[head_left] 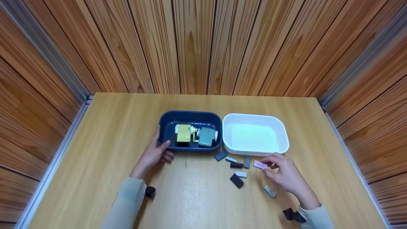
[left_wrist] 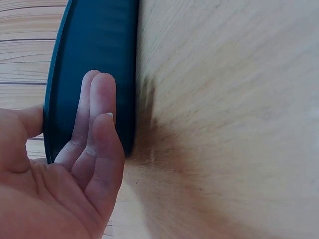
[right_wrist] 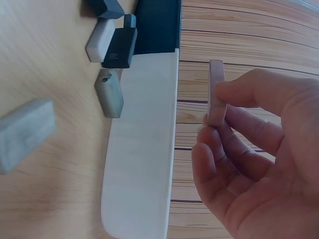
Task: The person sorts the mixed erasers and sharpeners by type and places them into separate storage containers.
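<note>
My left hand (head_left: 155, 153) grips the left end of a dark blue tray (head_left: 190, 112), thumb over the rim and fingers along its outer wall. In that tray lie a yellow boxy piece (head_left: 183, 133) and a teal boxy piece (head_left: 206, 137), with small pale parts between them. My right hand (head_left: 284, 171) pinches a small flat pink block (head_left: 260, 164) between thumb and fingers, raised near the front of a white tray (head_left: 254, 151). The right wrist view shows the pink block (right_wrist: 216, 92) edge-on; its exact kind is unclear.
Several small loose pieces lie on the table in front of the trays, among them a black block (head_left: 237, 181), a white block (head_left: 240, 174) and a grey block (head_left: 270, 191). The two trays stand side by side. Wood-patterned walls (head_left: 194, 47) enclose the table.
</note>
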Tool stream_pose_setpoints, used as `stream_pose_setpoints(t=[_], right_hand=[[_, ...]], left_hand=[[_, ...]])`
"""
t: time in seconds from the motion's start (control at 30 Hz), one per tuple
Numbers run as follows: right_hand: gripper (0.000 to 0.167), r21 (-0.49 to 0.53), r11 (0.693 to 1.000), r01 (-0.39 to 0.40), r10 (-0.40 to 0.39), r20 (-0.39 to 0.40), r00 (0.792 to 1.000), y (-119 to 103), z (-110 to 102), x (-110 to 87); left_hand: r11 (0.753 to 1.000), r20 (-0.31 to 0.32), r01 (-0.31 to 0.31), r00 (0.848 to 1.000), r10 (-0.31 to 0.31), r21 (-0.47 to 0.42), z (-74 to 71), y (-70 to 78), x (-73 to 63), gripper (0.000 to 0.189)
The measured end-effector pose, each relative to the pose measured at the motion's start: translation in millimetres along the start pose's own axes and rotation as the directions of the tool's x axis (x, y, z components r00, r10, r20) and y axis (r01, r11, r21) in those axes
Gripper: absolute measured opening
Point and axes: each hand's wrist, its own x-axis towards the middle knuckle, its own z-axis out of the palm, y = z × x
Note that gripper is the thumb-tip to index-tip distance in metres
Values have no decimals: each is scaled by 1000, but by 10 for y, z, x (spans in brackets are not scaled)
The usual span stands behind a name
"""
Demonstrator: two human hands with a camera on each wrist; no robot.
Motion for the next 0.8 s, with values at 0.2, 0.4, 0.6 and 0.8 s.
stream_pose_setpoints(t=[0.2,0.4,0.6,0.8], right_hand=[[28,-5,1000,7,-7,-16,1000,-39,-58,46],[27,9,1000,26,-26,-9,1000,-67,-123,111],[27,-6,996,83,-84,-18,996,-82,-173,174],[27,-14,995,100,-100,-11,995,-139,-230,291]], left_hand=[[1000,5,5,1000,-5,11,0,-3,-3,73],[1000,27,15,1000,-15,2,-17,-8,15,73],[1000,32,22,999,-22,-1,-20,-23,26,72],[1000,7,6,1000,-6,1,-3,-19,17,72]])
